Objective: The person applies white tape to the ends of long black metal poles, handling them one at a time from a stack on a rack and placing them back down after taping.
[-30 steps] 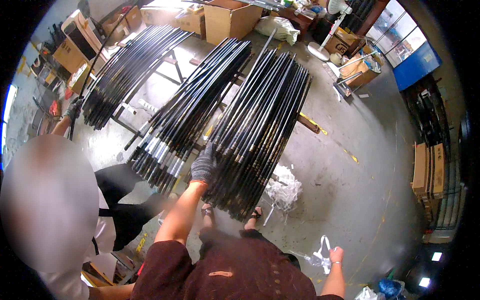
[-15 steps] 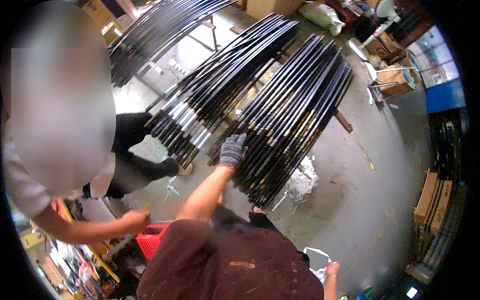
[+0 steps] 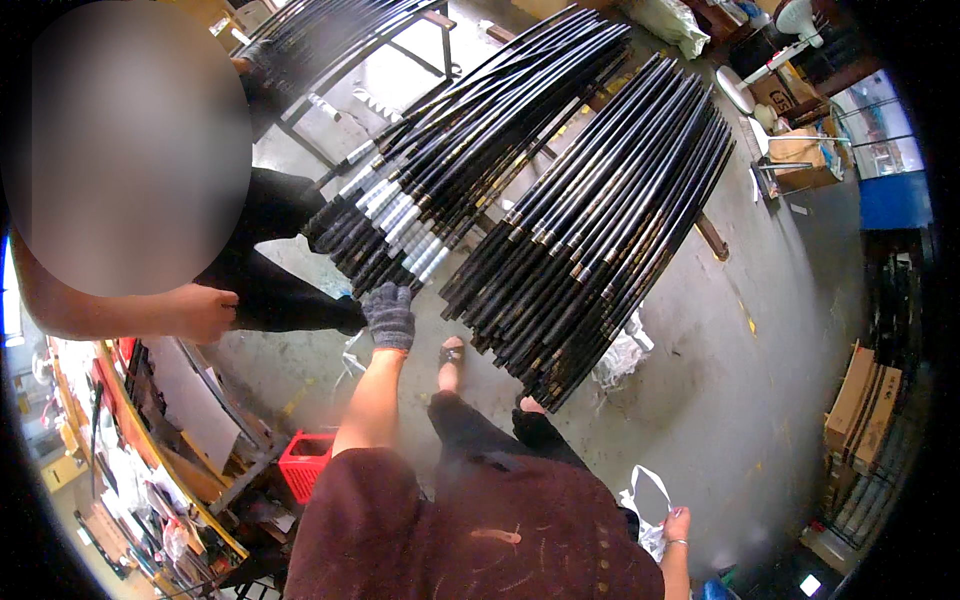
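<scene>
My left hand (image 3: 390,316), in a grey knit glove, is at the near ends of a bundle of slim black rods (image 3: 480,110), some with white bands. Its fingers are bent and together; what they hold, if anything, is hidden by the hand. Beside this bundle, to the right, lies a second bundle of glossy black rods (image 3: 610,190) with thick dark butts and gold-coloured rings. Low at the right, my bare right hand (image 3: 677,524) is closed on a white strip (image 3: 652,478) that loops up and joins a crumpled white bundle by my side.
Another person in dark trousers (image 3: 285,310) stands at the left, one arm reaching toward me. A red basket (image 3: 306,462) is beside a cluttered bench (image 3: 165,465). White scraps (image 3: 625,355) lie under the right bundle. Long cartons (image 3: 862,405) stand at the far right.
My left hand has moved left, from the right bundle of rods to the near ends of the left one. The other person's forearm has risen. My right hand keeps the white strip.
</scene>
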A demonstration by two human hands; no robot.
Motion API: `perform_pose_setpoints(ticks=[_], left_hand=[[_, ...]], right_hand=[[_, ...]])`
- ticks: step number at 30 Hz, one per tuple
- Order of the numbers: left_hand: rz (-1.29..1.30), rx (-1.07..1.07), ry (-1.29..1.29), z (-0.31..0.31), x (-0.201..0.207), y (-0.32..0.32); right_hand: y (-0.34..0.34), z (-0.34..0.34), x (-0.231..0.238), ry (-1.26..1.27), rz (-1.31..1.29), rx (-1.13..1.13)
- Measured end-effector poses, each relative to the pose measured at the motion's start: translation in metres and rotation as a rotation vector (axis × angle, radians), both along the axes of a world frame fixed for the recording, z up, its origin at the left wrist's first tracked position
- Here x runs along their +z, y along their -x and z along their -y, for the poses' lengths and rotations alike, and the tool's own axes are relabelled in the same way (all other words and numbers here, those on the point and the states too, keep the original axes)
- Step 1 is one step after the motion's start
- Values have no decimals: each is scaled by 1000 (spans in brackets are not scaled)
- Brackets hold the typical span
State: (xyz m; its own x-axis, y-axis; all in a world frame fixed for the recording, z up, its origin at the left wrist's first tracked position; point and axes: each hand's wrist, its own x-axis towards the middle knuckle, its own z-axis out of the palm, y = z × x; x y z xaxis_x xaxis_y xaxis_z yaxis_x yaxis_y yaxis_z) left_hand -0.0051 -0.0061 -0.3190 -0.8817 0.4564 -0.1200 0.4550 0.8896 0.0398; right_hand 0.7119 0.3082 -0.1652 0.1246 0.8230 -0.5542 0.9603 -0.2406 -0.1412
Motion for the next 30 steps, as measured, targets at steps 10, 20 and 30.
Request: perform_pose_setpoints(ticks=[10, 20, 30], left_hand=[[-177, -48, 30, -5, -36, 2], [517, 165, -400, -25, 81, -10], [1762, -14, -1284, -110, 228, -62]], right_hand=[[10, -28, 18, 1, -23, 128], [51, -37, -6, 40, -129, 41], [193, -50, -7, -193, -401, 308]])
